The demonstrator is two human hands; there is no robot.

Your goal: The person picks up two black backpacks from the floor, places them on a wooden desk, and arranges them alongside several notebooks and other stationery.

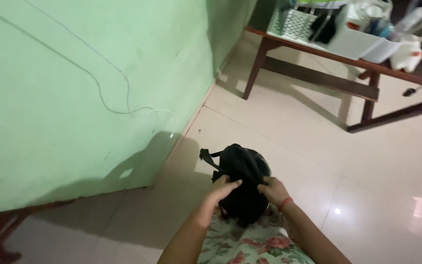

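Note:
A black backpack (242, 168) rests against my lap, above the pale tiled floor. My left hand (224, 188) grips its near left side, fingers curled over the fabric. My right hand (272, 189), with a red band at the wrist, grips the near right side. A strap sticks out at the bag's upper left. My floral-patterned clothing (250, 242) shows below the bag, between my forearms.
A green wall (74, 98) with a thin white cable (123, 105) runs along the left. A dark wooden table (318, 73) at the top right carries white baskets and containers (338, 29). Pale floor tiles (294, 142) lie between.

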